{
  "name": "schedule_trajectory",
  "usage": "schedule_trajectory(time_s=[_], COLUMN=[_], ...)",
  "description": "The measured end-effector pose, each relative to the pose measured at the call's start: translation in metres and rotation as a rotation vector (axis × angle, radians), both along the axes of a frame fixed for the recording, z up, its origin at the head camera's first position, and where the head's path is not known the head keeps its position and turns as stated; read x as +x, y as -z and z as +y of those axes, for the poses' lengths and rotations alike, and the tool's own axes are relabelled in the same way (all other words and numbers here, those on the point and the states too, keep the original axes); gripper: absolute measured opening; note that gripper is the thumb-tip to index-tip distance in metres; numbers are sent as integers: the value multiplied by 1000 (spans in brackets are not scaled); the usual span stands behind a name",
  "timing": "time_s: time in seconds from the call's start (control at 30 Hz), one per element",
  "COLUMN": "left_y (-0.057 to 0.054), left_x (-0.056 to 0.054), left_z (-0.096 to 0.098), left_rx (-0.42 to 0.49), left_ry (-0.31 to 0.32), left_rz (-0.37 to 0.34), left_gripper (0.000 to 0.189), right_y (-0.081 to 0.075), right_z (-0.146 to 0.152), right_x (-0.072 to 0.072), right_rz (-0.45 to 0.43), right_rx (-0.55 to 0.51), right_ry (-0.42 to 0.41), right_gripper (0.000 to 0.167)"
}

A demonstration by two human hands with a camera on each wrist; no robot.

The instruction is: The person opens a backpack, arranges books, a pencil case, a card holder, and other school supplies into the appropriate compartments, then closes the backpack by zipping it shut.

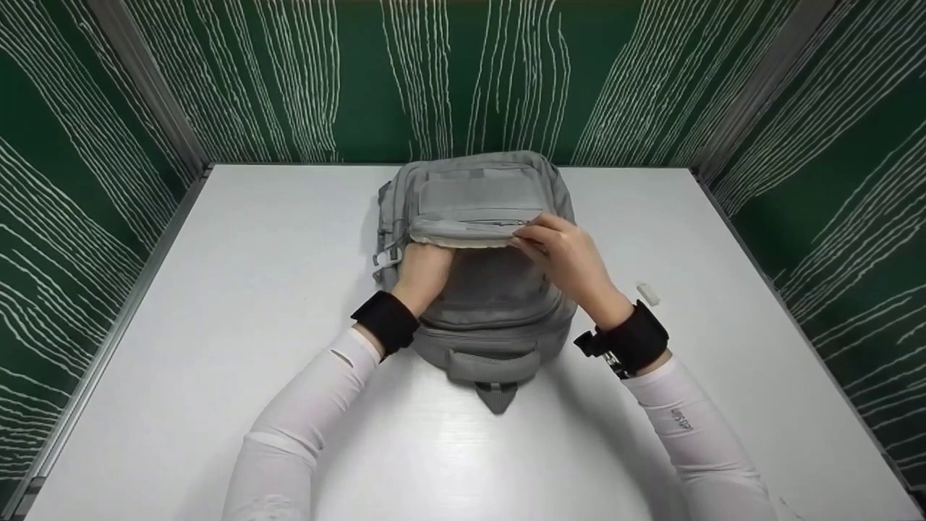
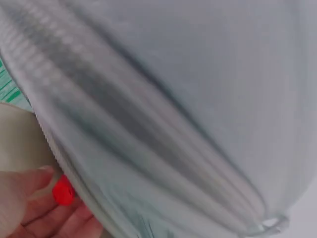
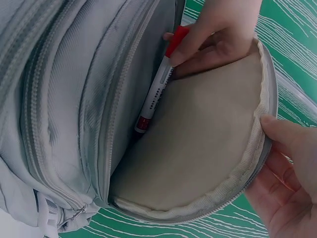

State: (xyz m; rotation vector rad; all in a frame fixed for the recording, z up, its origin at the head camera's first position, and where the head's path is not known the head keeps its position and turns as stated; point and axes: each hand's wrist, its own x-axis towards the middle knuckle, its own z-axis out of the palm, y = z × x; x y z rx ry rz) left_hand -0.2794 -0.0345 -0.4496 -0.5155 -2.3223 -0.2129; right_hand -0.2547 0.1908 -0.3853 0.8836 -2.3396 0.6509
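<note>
A grey backpack (image 1: 477, 289) lies on the white table with its front pocket unzipped and the pocket flap (image 3: 198, 134) folded outward, showing a beige lining. Inside the pocket, my left hand (image 3: 223, 39) pinches a marker (image 3: 157, 89) by its red end; the white barrel points down into the pocket. From the left wrist view only the red end of the marker (image 2: 63, 191) shows beside the fingers. My right hand (image 1: 568, 260) pinches the flap's edge between thumb and fingers and holds it away from the bag.
A small whitish block (image 1: 647, 293) lies on the table (image 1: 217, 289) to the right of the backpack. Green panels (image 1: 362, 87) with white streaks stand behind the table and along both sides. A side strap buckle (image 1: 387, 257) hangs at the bag's left.
</note>
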Motion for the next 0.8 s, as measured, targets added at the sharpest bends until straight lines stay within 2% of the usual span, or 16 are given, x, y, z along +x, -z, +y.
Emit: schedule_trajectory(time_s=[0.17, 0.3, 0.5, 0.6, 0.7, 0.8], left_y=[-7, -8, -10, -13, -16, -19], left_x=[14, 24, 29, 29, 30, 32], left_z=[-18, -37, -62, -69, -71, -69], left_rx=[56, 68, 154, 190, 200, 194], left_ry=[53, 43, 7, 3, 46, 161], left_rz=[-220, -320, -342, -326, -322, -338], left_gripper=[22, 20, 12, 19, 28, 31], right_y=[3, 8, 19, 26, 33, 40], right_z=[0, 2, 4, 5, 6, 7], right_x=[3, 5, 7, 10, 12, 12], right_rz=[10, 28, 50, 64, 73, 82], right_rx=[17, 33, 39, 50, 59, 63], right_ry=[6, -7, -46, -54, -58, -65], right_gripper=[12, 11, 8, 8, 7, 7])
